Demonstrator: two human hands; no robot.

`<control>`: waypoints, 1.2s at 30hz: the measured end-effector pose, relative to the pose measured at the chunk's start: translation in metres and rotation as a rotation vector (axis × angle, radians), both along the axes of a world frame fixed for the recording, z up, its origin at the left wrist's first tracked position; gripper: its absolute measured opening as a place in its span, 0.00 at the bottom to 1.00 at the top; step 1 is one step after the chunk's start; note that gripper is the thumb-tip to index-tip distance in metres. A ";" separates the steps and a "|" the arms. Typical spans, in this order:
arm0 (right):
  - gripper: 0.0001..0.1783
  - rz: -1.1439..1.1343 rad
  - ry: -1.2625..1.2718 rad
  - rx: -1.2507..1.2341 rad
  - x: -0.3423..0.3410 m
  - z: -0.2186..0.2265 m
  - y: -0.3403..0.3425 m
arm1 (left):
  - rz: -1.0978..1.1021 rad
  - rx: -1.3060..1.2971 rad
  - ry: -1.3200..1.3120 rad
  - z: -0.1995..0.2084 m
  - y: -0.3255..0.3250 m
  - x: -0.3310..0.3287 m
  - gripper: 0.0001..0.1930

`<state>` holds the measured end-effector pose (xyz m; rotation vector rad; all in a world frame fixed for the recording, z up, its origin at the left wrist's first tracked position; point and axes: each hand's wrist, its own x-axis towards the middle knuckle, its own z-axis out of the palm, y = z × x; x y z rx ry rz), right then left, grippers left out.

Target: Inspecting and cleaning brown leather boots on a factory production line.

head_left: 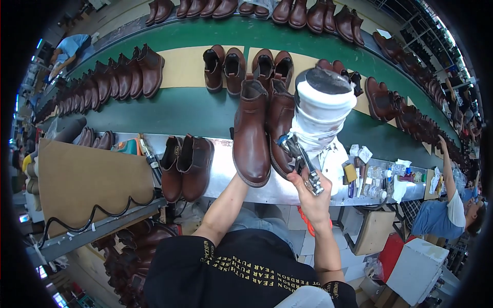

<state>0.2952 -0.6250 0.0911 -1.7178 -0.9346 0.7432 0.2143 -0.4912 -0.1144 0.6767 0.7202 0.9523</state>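
Boots (251,136), two, beside one spray gun (302,160) in right grip (311,199)

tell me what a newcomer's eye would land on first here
Probably the bulky white-wrapped cylinder right of centre, just above the metal spray gun in the right hand. Beside it, two glossy brown boots stand out mid-picture. Beyond, more boots line the long green surface.

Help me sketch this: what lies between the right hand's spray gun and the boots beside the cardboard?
In the head view, two brown boots and some metal bench; the spray gun overlaps the right boot.
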 end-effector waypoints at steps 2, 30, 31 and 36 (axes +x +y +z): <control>0.18 -0.040 -0.039 0.012 -0.004 -0.005 -0.007 | -0.008 -0.001 0.033 -0.004 0.004 -0.001 0.19; 0.15 -0.623 0.288 -0.206 0.077 -0.201 -0.059 | 0.043 0.135 0.489 -0.055 0.433 -0.212 0.17; 0.17 -0.641 0.314 -0.232 0.079 -0.203 -0.063 | 0.031 0.123 0.504 -0.070 0.453 -0.220 0.17; 0.18 -0.669 0.268 -0.314 0.098 -0.216 -0.093 | -0.136 0.344 1.146 -0.090 0.522 -0.237 0.16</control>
